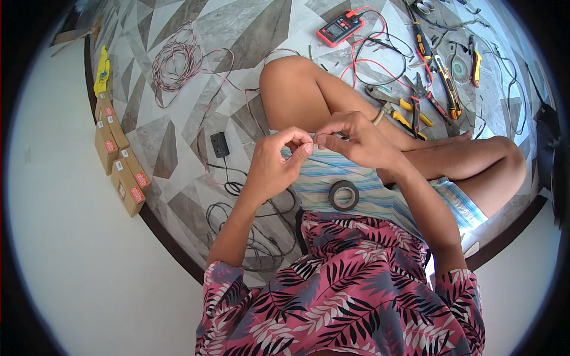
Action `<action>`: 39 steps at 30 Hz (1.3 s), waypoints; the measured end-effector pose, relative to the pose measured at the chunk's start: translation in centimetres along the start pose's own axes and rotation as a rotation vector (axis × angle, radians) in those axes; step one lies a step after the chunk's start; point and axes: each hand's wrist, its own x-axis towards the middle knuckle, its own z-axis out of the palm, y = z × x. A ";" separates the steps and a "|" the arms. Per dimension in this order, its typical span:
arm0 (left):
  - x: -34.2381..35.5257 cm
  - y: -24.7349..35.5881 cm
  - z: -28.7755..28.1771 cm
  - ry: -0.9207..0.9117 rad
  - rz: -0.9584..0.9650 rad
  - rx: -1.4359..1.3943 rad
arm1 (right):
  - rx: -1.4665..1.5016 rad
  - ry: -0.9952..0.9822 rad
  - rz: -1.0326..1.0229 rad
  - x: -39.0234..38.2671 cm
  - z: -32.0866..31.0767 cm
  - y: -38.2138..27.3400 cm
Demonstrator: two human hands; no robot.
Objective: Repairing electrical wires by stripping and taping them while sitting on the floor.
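Note:
My left hand [281, 161] and my right hand [358, 141] meet above my lap, thumbs and forefingers pinched close together. Between the fingertips is a thin wire [315, 143], mostly hidden by the fingers. From the floor on the left, a thin reddish-and-pale wire [256, 116] runs past my knee toward my left hand; whether it is the same wire I cannot tell. A roll of black tape [333, 195] lies on my striped shorts just below the hands.
A coil of wire [172, 70] and a black socket block [219, 144] lie on the left, beside black cables [249, 234]. Brown boxes [126, 187] line the wall. Beyond my legs are a red multimeter [339, 28], pliers [419, 94], a utility knife [446, 83] and a screwdriver [421, 40].

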 end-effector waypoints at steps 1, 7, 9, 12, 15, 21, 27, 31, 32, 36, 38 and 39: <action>0.0 -0.3 0.2 0.011 0.014 0.001 | 0.032 -0.025 0.027 0.1 -0.2 0.0; 0.0 -0.6 0.3 0.034 0.049 0.045 | -0.001 -0.109 0.180 1.1 -0.5 -0.6; 0.0 -0.5 0.1 0.030 0.049 0.053 | -0.015 -0.091 0.143 1.0 -0.4 -0.6; 0.1 -0.1 -0.2 -0.060 -0.076 -0.112 | -0.096 -0.049 0.067 0.8 -0.3 -0.9; 0.2 -0.1 -0.1 -0.079 -0.109 -0.156 | -0.181 0.012 -0.026 0.4 0.1 -1.0; 0.4 0.0 0.3 -0.005 -0.089 -0.053 | -0.246 0.065 -0.069 0.3 0.3 -0.9; 0.3 -0.3 1.3 0.129 0.214 0.308 | -0.101 0.067 0.087 0.5 0.7 -0.5; 0.2 -1.1 2.0 0.213 0.318 0.351 | 0.057 0.035 0.271 0.7 1.0 0.0; 0.2 -1.1 2.1 0.215 0.282 0.312 | 0.058 0.038 0.272 0.5 1.1 0.2; -0.2 -2.1 1.9 0.181 0.158 0.175 | -0.025 0.264 0.025 -0.9 2.0 0.7; -0.2 -2.3 1.9 0.173 0.097 0.103 | -0.231 0.320 -0.175 -1.1 2.0 0.9; -0.2 -2.2 1.9 0.172 0.097 0.103 | -0.353 0.326 -0.275 -1.0 2.0 1.2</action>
